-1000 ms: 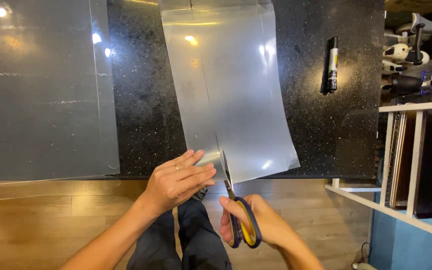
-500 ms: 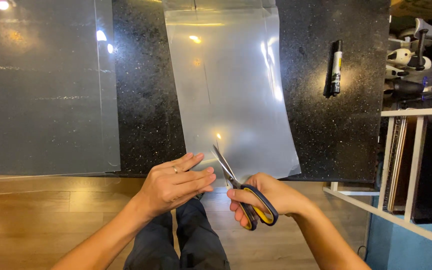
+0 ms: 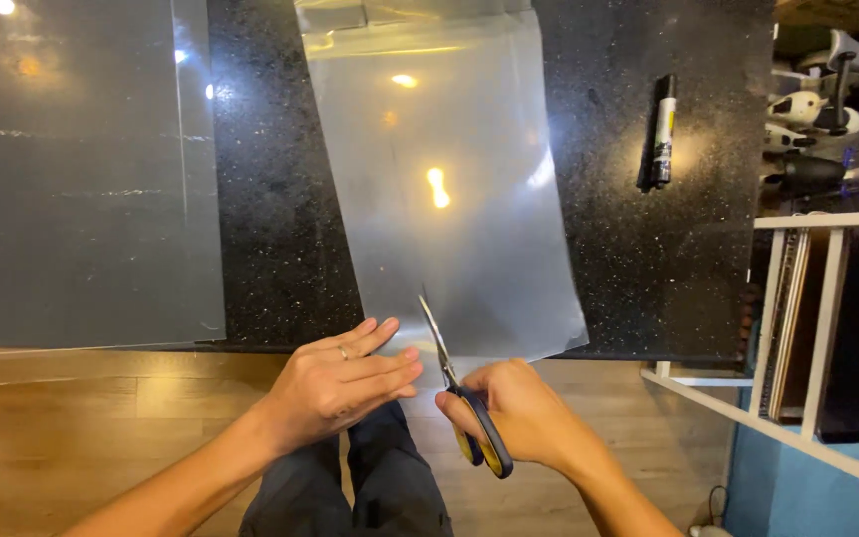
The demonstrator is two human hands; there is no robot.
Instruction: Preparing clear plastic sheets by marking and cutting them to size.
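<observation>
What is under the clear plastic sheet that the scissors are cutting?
Under the clear plastic sheet lies the black speckled countertop, seen hazily through it. The sheet's near edge overhangs the counter above the wooden floor. Nothing else shows through.

Marker [image 3: 660,132]: black tube bearing a pale label band; lies on counter, well beyond right hand [image 3: 514,413].
</observation>
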